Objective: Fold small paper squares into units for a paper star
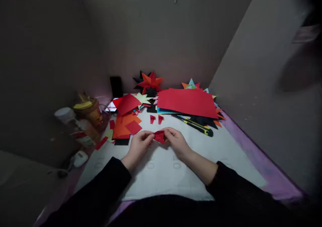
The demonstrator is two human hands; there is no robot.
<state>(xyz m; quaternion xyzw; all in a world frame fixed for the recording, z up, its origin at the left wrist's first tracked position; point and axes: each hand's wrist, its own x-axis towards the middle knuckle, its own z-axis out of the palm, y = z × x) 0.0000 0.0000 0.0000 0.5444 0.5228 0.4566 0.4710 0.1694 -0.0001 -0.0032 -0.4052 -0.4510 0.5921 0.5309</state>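
Red paper piece (159, 136), both hands' fingers (150, 137) pinching

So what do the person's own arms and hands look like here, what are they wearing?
Both arms wear long black sleeves: the left sleeve and right sleeve end at the wrists. The left hand and right hand are bare, with no gloves; no rings or watch are discernible.

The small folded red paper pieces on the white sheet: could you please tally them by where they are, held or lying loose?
Held, small folded red paper piece between left hand and right hand: 1
Lying loose, small folded red paper pieces: 2
Total: 3
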